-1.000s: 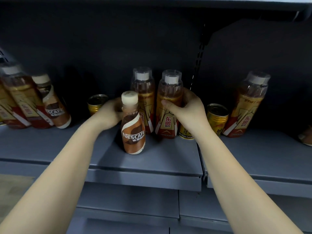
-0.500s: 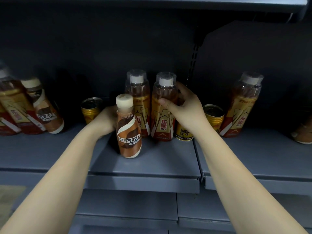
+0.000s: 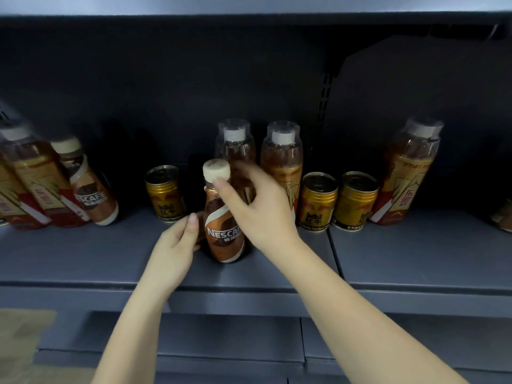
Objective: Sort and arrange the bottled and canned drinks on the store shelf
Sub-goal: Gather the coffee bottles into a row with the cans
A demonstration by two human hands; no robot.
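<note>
Currently | Nescafe bottle (image 3: 223,217) is being kept upright at the shelf (image 3: 401,253) front, ahead of two tea bottles (image 3: 281,162) | its neck is being pinched by the right hand (image 3: 259,212) | its lower side is being touched by the left hand (image 3: 177,242), fingers loose.

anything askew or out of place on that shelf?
Nothing spilled or damaged. The drinks are mixed, though: one gold can stands alone left of the front Nescafe bottle, while two gold cans sit between tea bottles. A second Nescafe bottle is in with tea bottles at far left; their lean may be lens distortion.
</note>
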